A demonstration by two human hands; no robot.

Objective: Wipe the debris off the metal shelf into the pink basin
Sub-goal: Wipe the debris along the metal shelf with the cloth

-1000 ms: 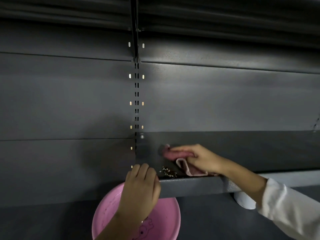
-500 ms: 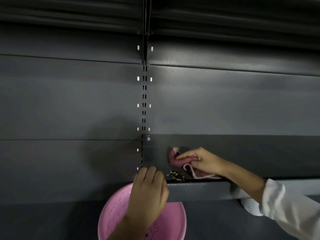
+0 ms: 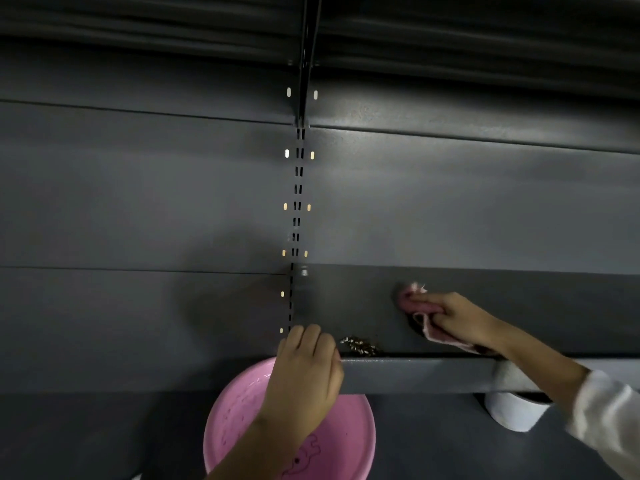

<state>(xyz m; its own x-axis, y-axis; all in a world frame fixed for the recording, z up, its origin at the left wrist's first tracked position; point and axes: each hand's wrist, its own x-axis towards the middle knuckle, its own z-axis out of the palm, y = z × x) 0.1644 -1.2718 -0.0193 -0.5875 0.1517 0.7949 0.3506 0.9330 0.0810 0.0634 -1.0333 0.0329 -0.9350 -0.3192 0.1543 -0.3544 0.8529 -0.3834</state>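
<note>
Pressing a pink cloth (image 3: 420,306) in its grip, the right hand (image 3: 460,320) wipes the metal shelf (image 3: 353,306).

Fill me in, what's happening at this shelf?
A person is wiping a dark metal shelf. The right hand grips a pink cloth on the shelf surface. The left hand holds the pink basin just below the shelf's left end. A small debris pile sits by the front edge, not yet swept in.

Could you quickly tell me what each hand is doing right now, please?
Left hand: fingers curled over the left end of the metal shelf, gripping it.
Right hand: holds the pink cloth on the shelf.
</note>
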